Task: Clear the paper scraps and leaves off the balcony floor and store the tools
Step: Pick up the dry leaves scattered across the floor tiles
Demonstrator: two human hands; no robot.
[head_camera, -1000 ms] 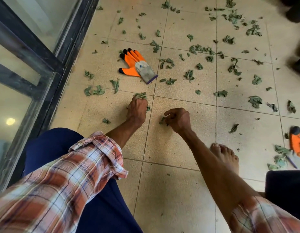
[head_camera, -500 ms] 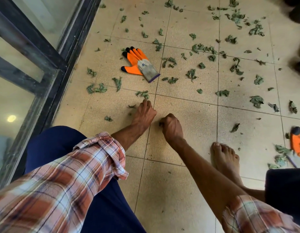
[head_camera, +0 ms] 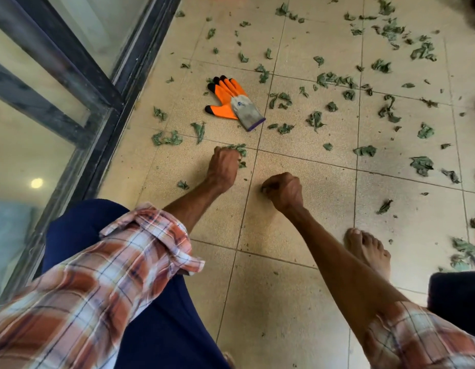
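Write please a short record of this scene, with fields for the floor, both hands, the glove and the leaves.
floor: beige tiles, beside a dark-framed glass door
left hand: low on the floor, fingers curled onto a leaf clump at a tile joint
right hand: a fist near the floor, leaf bits showing at its thumb side
glove: orange and grey, flat on the floor beyond the left hand, untouched
scattered leaves: many, mostly beyond and right of the hands
foot: bare, right of the right forearm
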